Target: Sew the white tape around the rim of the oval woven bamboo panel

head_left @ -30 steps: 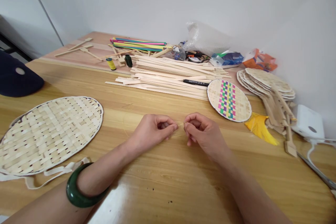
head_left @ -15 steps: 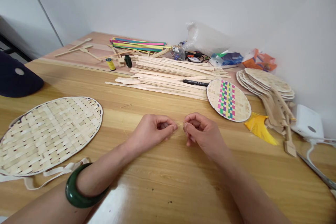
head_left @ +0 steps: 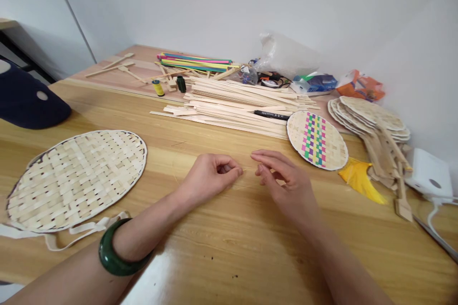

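Spanning the view, glossy wooden table (head_left: 222, 248), white walls (head_left: 222, 5) behind

Left hand (head_left: 211, 176) curled at centre, thumb and forefinger pinched together, tips pointing toward 3 o'clock. Left forearm running back to 7 o'clock, a green bangle (head_left: 119, 252) round the wrist. Right hand (head_left: 286, 183) just beside, at 3 o'clock of the left, fingers (head_left: 266, 156) loosened and stretched toward 9 o'clock, grip slack. Right forearm trailing off to 5 o'clock. Both low over the counter (head_left: 229, 248).
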Action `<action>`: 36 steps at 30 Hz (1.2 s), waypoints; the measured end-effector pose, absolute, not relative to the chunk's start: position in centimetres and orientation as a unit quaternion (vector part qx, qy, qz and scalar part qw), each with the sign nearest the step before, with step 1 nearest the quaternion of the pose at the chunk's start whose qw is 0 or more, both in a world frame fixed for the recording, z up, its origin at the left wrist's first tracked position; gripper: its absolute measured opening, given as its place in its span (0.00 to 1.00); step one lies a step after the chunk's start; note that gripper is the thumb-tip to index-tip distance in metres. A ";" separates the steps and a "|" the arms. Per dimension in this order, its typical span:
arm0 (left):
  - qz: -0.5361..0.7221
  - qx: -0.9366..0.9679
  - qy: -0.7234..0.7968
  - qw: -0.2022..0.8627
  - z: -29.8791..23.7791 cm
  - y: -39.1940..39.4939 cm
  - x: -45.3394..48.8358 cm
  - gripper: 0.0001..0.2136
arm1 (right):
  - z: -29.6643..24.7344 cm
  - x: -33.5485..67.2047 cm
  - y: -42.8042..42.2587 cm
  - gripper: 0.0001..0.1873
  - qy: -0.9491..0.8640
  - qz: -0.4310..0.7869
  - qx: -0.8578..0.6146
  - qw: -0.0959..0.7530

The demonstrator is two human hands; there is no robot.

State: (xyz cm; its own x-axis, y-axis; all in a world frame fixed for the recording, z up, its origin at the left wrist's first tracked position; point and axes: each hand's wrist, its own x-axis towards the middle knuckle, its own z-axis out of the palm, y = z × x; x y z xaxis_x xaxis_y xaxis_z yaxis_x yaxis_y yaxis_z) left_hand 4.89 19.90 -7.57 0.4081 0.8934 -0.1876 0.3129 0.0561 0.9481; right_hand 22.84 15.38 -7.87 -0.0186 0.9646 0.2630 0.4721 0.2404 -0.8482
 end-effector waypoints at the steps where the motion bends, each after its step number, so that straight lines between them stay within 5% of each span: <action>1: 0.265 0.638 0.473 0.547 -7.6 19.9 4.9 0.09 | -7.9 22.8 15.3 0.13 -0.667 0.278 -0.543 0.428; 9: 0.257 0.673 0.465 0.514 -7.7 19.9 4.8 0.10 | -7.8 22.6 15.3 0.16 -0.541 0.420 -0.570 0.454; 24: 0.262 0.762 0.427 0.410 -8.2 19.7 4.4 0.10 | -7.6 22.6 15.7 0.21 -0.391 0.637 -0.546 0.379; 36: 0.263 0.785 0.402 0.390 -7.9 19.6 4.4 0.09 | -7.4 22.9 15.7 0.19 -0.369 0.679 -0.534 0.342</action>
